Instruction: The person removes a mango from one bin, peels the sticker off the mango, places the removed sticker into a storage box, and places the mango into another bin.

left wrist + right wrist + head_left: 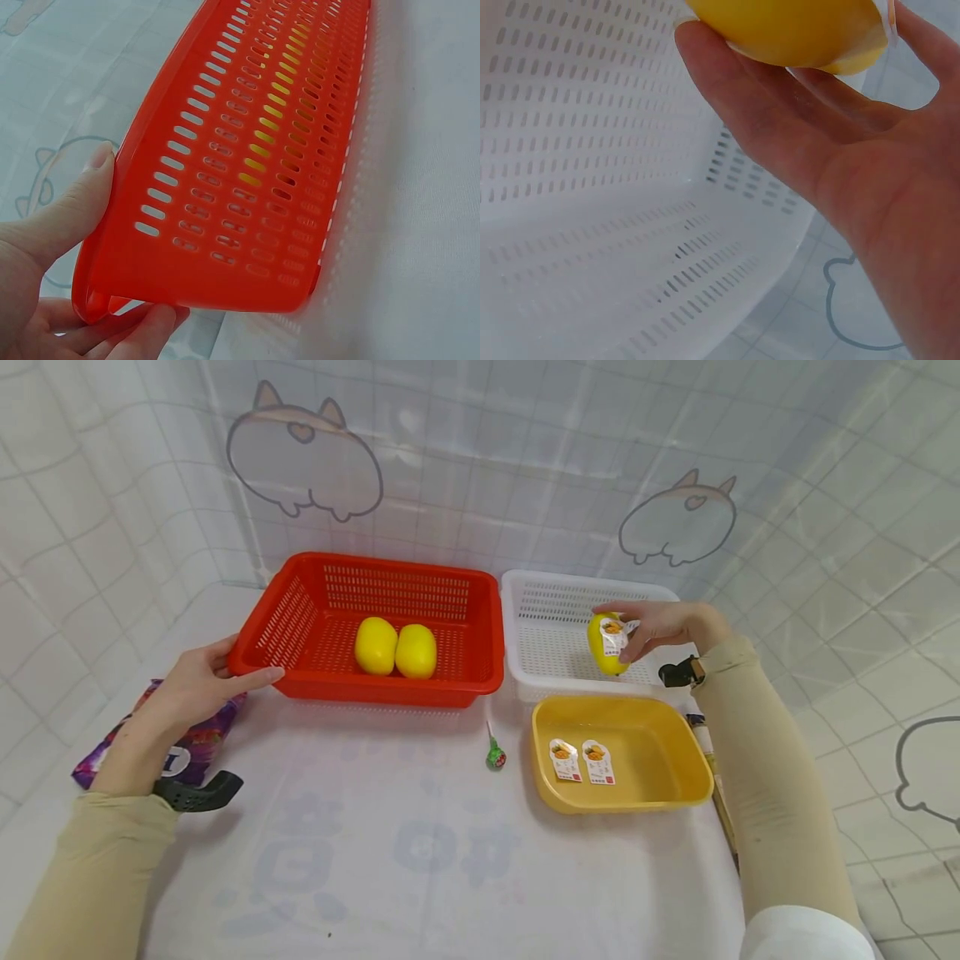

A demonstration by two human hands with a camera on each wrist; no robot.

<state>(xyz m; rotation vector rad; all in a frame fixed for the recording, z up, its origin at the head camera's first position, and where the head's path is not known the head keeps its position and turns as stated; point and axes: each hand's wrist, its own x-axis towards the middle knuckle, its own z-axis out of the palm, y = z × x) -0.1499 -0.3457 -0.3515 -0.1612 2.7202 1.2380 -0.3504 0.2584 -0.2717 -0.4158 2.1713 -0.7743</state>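
My left hand (197, 687) grips the left end of the red basket (382, 687); in the left wrist view the thumb of that hand (56, 225) lies on the rim and the fingers are under it. Two yellow fruits (376, 646) (416, 652) lie side by side in the red basket. My right hand (660, 625) holds another yellow fruit (595, 639), with a label (613, 637) on it, over the white basket (540, 647). From the right wrist view, fingers curve under the fruit (795, 34), above the white basket's perforated floor.
A yellow tub (652, 760) in front of the white basket holds two labels (565, 761) (598, 762). A green lollipop (496, 755) lies left of the tub. The purple package (198, 747) is partly under my left forearm. Some items lie partly hidden beside my right forearm.
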